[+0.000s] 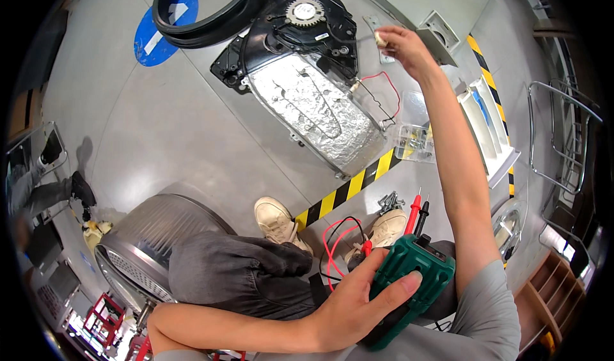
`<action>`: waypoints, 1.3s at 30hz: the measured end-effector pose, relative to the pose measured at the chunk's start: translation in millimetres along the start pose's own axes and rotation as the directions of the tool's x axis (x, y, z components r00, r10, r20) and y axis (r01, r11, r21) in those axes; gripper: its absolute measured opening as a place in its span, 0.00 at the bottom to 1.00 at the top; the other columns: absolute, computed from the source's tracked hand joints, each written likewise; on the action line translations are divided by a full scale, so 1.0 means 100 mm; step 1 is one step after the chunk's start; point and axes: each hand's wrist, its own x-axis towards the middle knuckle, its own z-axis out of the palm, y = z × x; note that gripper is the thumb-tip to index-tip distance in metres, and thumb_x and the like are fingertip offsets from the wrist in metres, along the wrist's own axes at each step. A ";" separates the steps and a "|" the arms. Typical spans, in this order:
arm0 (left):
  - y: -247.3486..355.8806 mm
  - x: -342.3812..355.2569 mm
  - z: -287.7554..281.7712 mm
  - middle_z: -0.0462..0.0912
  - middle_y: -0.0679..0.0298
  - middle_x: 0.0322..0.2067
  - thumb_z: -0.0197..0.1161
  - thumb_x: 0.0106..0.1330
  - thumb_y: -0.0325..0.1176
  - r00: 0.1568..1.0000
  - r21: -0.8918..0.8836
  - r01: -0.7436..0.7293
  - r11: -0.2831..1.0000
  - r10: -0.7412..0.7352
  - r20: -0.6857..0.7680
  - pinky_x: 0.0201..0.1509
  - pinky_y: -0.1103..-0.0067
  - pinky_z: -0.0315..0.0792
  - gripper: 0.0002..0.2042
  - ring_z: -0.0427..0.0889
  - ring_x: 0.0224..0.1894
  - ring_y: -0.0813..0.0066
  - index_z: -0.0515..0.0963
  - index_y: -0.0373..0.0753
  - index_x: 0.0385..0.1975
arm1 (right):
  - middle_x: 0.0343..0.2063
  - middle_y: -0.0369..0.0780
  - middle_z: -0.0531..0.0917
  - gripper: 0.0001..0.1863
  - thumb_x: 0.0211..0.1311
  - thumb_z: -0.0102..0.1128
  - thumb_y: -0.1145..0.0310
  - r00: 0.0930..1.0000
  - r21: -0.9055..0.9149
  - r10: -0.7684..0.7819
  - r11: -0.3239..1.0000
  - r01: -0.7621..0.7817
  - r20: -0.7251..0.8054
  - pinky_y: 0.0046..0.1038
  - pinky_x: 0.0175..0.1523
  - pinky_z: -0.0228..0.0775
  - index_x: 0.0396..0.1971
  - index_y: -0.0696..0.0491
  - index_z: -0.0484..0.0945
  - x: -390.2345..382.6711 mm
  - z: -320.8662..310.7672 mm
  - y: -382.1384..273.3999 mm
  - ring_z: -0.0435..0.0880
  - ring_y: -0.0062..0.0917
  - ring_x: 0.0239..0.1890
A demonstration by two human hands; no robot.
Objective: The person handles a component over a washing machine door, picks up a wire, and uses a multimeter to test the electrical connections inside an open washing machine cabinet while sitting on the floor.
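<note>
My left hand is wrapped round a green-cased multimeter, held close to my lap. Red and black test probes stick up from the top of the meter, and their leads loop down beside my shoe. Stretched out ahead, my right hand pinches a small cream-coloured connector on a dark wire. That wire runs left toward a black plastic housing with a white gear. A foil-covered metal duct joins the housing and lies on the floor. From its right side come red and black wires.
A clear parts box lies right of the duct, with a white drawer-like part beyond. Screws lie near my shoe. A metal drum stands at left, a black rubber ring at far left. Striped tape crosses the floor.
</note>
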 end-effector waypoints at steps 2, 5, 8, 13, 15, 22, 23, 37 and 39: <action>0.02 -0.01 -0.01 0.74 0.69 0.42 0.56 0.72 0.39 0.999 -0.002 0.034 0.999 -0.034 0.020 0.47 0.86 0.68 0.19 0.70 0.43 0.89 0.64 0.33 0.54 | 0.33 0.31 0.82 0.11 0.63 0.60 0.64 0.997 -0.104 0.041 0.994 -0.034 0.064 0.20 0.43 0.70 0.42 0.52 0.81 -0.01 0.04 0.04 0.79 0.15 0.36; 0.05 -0.03 -0.04 0.73 0.67 0.48 0.52 0.73 0.36 0.996 0.001 0.076 0.997 -0.076 0.056 0.55 0.82 0.68 0.23 0.71 0.49 0.85 0.59 0.33 0.63 | 0.33 0.32 0.82 0.13 0.63 0.61 0.62 0.994 -0.159 0.076 0.985 -0.063 0.077 0.20 0.43 0.71 0.43 0.53 0.80 -0.02 0.11 0.07 0.79 0.16 0.36; 0.08 -0.04 -0.06 0.74 0.67 0.48 0.53 0.73 0.37 0.992 0.053 0.052 0.997 -0.057 0.108 0.55 0.82 0.68 0.23 0.71 0.48 0.85 0.59 0.33 0.63 | 0.33 0.33 0.81 0.14 0.63 0.61 0.61 0.991 -0.171 0.103 0.981 -0.088 0.080 0.21 0.43 0.71 0.43 0.54 0.79 0.00 0.11 0.08 0.78 0.16 0.36; 0.12 -0.06 0.05 0.74 0.70 0.35 0.57 0.70 0.44 0.996 0.087 -0.092 0.992 0.094 -0.014 0.36 0.87 0.66 0.19 0.69 0.34 0.88 0.69 0.35 0.50 | 0.34 0.35 0.81 0.15 0.62 0.62 0.60 0.990 -0.220 0.115 0.971 -0.093 0.086 0.22 0.45 0.71 0.44 0.54 0.79 -0.03 0.15 0.06 0.78 0.17 0.37; 0.11 -0.06 0.00 0.73 0.71 0.34 0.58 0.70 0.44 0.997 0.075 -0.068 0.995 0.066 0.036 0.36 0.87 0.65 0.18 0.69 0.34 0.88 0.69 0.36 0.48 | 0.35 0.35 0.81 0.16 0.62 0.63 0.60 0.990 -0.261 0.105 0.962 -0.078 0.089 0.22 0.45 0.70 0.45 0.54 0.79 -0.03 0.17 0.08 0.79 0.18 0.39; 0.12 -0.07 0.00 0.72 0.71 0.32 0.58 0.70 0.44 0.996 0.030 -0.073 0.997 0.071 0.059 0.35 0.88 0.64 0.17 0.68 0.33 0.89 0.69 0.36 0.45 | 0.39 0.36 0.81 0.20 0.58 0.66 0.58 0.970 -0.486 0.078 0.873 0.046 0.232 0.25 0.48 0.68 0.45 0.55 0.79 -0.08 0.38 0.04 0.77 0.21 0.42; 0.11 -0.07 0.00 0.72 0.71 0.32 0.59 0.70 0.44 0.995 0.034 -0.085 0.996 0.083 0.057 0.35 0.88 0.65 0.17 0.69 0.33 0.88 0.69 0.36 0.45 | 0.39 0.36 0.81 0.20 0.58 0.67 0.58 0.964 -0.504 0.092 0.862 0.048 0.250 0.25 0.48 0.68 0.45 0.56 0.79 -0.07 0.38 0.04 0.77 0.21 0.42; 0.22 -0.09 0.06 0.74 0.67 0.34 0.59 0.69 0.45 0.999 0.108 -0.045 0.993 0.043 0.028 0.40 0.86 0.67 0.19 0.70 0.37 0.86 0.69 0.34 0.46 | 0.33 0.32 0.81 0.14 0.63 0.61 0.62 0.949 -0.491 0.115 0.870 0.047 0.294 0.20 0.45 0.66 0.42 0.56 0.80 -0.07 0.25 0.05 0.73 0.15 0.35; 0.18 -0.08 0.07 0.74 0.68 0.35 0.60 0.69 0.46 0.998 0.065 -0.057 0.996 0.056 0.025 0.40 0.87 0.67 0.20 0.70 0.37 0.87 0.68 0.34 0.47 | 0.31 0.31 0.80 0.12 0.63 0.61 0.64 0.955 -0.443 0.100 0.896 0.036 0.280 0.20 0.41 0.66 0.40 0.56 0.81 -0.09 0.25 0.05 0.73 0.14 0.33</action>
